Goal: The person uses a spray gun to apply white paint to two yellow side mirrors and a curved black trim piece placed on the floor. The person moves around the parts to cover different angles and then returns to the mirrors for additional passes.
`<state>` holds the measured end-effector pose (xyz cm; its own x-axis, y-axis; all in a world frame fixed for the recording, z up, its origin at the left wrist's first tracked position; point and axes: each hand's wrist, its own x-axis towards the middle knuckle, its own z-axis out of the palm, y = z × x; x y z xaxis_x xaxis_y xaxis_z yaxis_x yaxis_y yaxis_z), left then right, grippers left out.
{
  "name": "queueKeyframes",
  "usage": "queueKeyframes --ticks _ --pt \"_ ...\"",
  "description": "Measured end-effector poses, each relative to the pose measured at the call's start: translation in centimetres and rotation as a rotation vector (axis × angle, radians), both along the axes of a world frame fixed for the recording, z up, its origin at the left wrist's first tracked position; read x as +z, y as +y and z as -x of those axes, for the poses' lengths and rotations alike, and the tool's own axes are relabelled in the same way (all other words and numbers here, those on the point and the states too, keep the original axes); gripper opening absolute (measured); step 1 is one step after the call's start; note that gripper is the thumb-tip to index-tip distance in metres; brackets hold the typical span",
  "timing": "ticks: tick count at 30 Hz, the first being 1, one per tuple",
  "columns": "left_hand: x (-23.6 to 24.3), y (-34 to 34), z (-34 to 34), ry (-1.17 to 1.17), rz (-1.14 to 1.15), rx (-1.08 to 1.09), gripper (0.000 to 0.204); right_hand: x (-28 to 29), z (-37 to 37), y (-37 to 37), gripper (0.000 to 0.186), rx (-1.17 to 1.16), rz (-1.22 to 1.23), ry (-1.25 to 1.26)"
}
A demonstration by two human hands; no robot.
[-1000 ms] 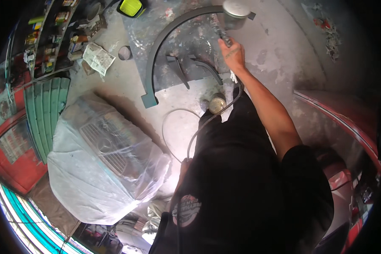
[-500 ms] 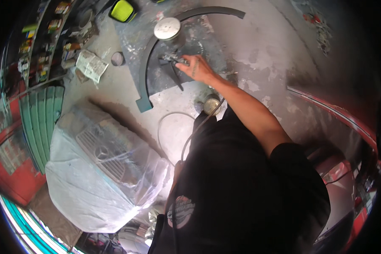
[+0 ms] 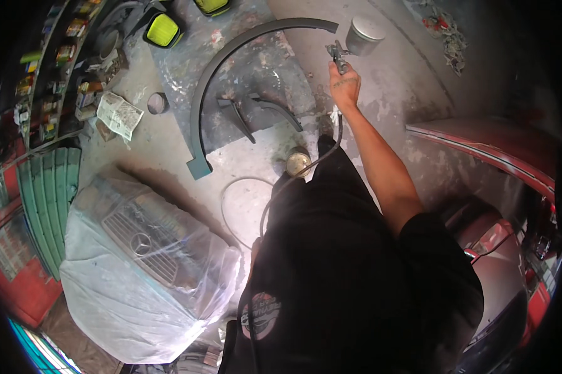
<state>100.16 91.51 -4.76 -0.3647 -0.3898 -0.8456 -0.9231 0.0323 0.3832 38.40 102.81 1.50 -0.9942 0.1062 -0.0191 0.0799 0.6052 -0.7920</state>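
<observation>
My right hand [image 3: 345,87] is closed around the handle of a spray gun [image 3: 338,57], held out beyond the far right end of the curved strip. A silver paint cup [image 3: 364,36] sits on the gun. From its handle a dark air hose [image 3: 303,171] runs down past my legs. My left hand [image 3: 255,248] shows only in part beside my shirt, where the hose meets it; it seems closed on the hose, its fingers mostly hidden. A long grey curved strip [image 3: 201,93] lies on a paint-stained sheet [image 3: 175,65]. Two smaller dark curved pieces [image 3: 236,118] lie inside its arc.
An open can [image 3: 298,161] stands by my feet. Left of me is a car front under plastic film [image 3: 137,280]. Red panels [image 3: 480,146] stand at right. Yellow-green containers [image 3: 163,30], a newspaper [image 3: 120,115] and loaded shelves [image 3: 56,75] are at far left.
My right hand has swung the spray gun rightward and away, from over the small pieces to past the strip's far end. The view has shifted slightly. Both small pieces now show.
</observation>
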Motion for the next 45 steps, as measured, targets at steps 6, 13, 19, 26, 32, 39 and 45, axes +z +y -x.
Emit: queueKeyframes --ticks 6,13,19,26,32,39,45 --pt "-0.1 -1.8 0.1 -0.007 0.023 -0.038 0.035 -0.2 -1.9 -4.2 0.048 0.210 0.147 -0.092" --pt "-0.9 -3.5 0.0 -0.007 0.028 -0.086 0.035 -0.8 -1.9 -3.0 0.047 0.165 0.099 -0.047" --pt "-1.9 -4.6 -0.5 0.002 0.035 -0.092 0.035 0.1 -0.6 3.1 0.036 -0.158 0.016 -0.064" --pt "-2.2 -6.0 -0.3 0.011 0.044 -0.123 0.034 -1.9 -0.6 1.5 0.034 -0.053 0.095 0.043" --pt "-2.3 -6.5 -0.1 0.011 0.048 -0.144 0.034 -1.6 -1.4 0.2 0.034 0.110 0.243 -0.045" --pt "-3.0 -7.1 -0.1 0.021 0.054 -0.160 0.034 -1.8 -0.8 4.3 0.033 -0.187 0.081 -0.070" --pt "-3.1 -7.5 -0.3 0.027 0.067 -0.175 0.034 -1.6 -1.5 3.9 0.034 -0.183 0.102 -0.012"
